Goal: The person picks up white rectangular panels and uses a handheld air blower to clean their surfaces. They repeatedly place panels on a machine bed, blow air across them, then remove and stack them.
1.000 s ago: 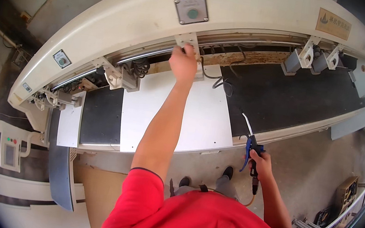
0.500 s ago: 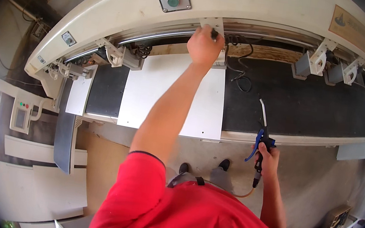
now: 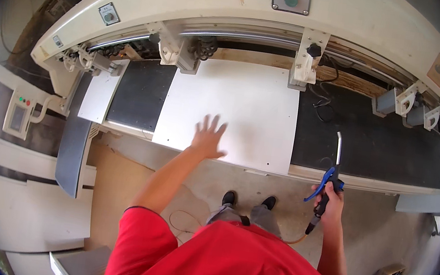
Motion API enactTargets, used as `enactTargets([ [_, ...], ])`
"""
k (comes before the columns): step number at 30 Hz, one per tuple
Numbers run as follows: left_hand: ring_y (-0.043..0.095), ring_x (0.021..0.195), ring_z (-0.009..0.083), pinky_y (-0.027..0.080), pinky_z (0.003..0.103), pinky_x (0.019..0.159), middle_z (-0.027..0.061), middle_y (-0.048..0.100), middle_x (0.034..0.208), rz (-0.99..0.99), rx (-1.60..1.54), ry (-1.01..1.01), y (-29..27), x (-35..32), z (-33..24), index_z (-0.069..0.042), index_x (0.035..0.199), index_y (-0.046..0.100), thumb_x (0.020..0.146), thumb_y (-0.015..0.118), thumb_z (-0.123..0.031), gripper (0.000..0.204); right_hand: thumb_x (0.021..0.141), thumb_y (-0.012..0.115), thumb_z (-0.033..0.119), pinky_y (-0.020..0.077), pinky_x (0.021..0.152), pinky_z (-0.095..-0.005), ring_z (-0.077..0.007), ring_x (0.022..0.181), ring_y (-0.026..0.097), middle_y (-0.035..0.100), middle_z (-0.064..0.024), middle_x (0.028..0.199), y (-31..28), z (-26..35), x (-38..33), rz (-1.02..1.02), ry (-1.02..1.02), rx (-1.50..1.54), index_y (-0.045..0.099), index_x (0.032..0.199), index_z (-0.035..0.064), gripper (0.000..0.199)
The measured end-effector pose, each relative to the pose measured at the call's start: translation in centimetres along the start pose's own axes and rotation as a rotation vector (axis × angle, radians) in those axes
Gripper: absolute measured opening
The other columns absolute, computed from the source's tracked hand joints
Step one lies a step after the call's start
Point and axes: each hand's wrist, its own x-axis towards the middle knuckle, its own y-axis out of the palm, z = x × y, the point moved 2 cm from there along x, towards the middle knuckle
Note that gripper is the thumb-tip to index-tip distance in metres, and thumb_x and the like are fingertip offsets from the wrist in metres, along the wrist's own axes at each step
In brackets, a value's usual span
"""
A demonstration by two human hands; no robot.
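A large white panel lies on the machine's black bed, with small dark holes near its edges. My left hand, fingers spread, is over the panel's front left part; I cannot tell whether it touches the surface. In my right hand is an air blow gun with a blue trigger lever and a bent metal nozzle pointing up, held just in front of the bed's front edge. A black knob sits on the metal bracket at the panel's back right corner.
A second bracket stands at the panel's back left corner, and more brackets are at the right. A narrower white panel lies at the left. A green button is on the machine's beam. A control box stands far left.
My left hand has let go of the knob on the bracket and come back toward me, opening over the panel. The view has shifted left; the blow gun stays in my right hand.
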Motion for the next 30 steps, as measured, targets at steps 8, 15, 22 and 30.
enactTargets([
  [8, 0.021, 0.134, 0.0571, 0.036, 0.064, 0.099, 0.0210, 0.011, 0.156, 0.124, 0.117, 0.171, 9.6, -1.2, 7.1, -0.021, 0.144, 0.036, 0.073, 0.069, -0.019, 0.079, 0.096, 0.054, 0.030, 0.0442, 0.048, -0.0256, -0.0096, 0.055, 0.050, 0.067, -0.0155, 0.088, 7.6, 2.2, -3.0, 0.024, -0.029, 0.018, 0.059, 0.109, 0.0024, 0.031],
  [15, 0.023, 0.134, 0.0572, 0.040, 0.065, 0.094, 0.0179, 0.013, 0.156, 0.100, 0.116, 0.316, 9.1, -1.0, 7.1, -0.023, 0.142, 0.040, 0.075, 0.069, -0.017, 0.074, 0.096, 0.055, 0.035, 0.0426, 0.047, -0.0247, -0.0100, 0.055, 0.050, 0.066, -0.0151, 0.089, 12.3, 3.2, -3.1, -0.017, -0.121, -0.067, 0.056, 0.116, 0.0002, 0.040],
  [22, 0.022, 0.134, 0.0568, 0.042, 0.062, 0.095, 0.0158, 0.009, 0.158, 0.052, 0.115, 0.345, 9.8, -0.3, 5.0, -0.024, 0.144, 0.038, 0.072, 0.074, -0.023, 0.081, 0.095, 0.057, 0.040, 0.0398, 0.044, -0.0217, -0.0075, 0.048, 0.051, 0.068, -0.0088, 0.076, 18.9, 10.7, -2.5, -0.138, -0.365, -0.533, 0.065, 0.095, -0.0005, 0.041],
  [30, 0.016, 0.136, 0.0541, 0.042, 0.061, 0.095, 0.0081, 0.008, 0.159, 0.231, 0.043, 0.269, 5.2, 0.1, 5.1, -0.029, 0.146, 0.032, 0.063, 0.083, -0.029, 0.098, 0.094, 0.060, 0.031, 0.0414, 0.045, -0.0243, -0.0076, 0.048, 0.052, 0.064, -0.0040, 0.070, 24.1, 17.4, -4.7, -0.371, -0.660, -0.933, 0.064, 0.090, -0.0035, 0.035],
])
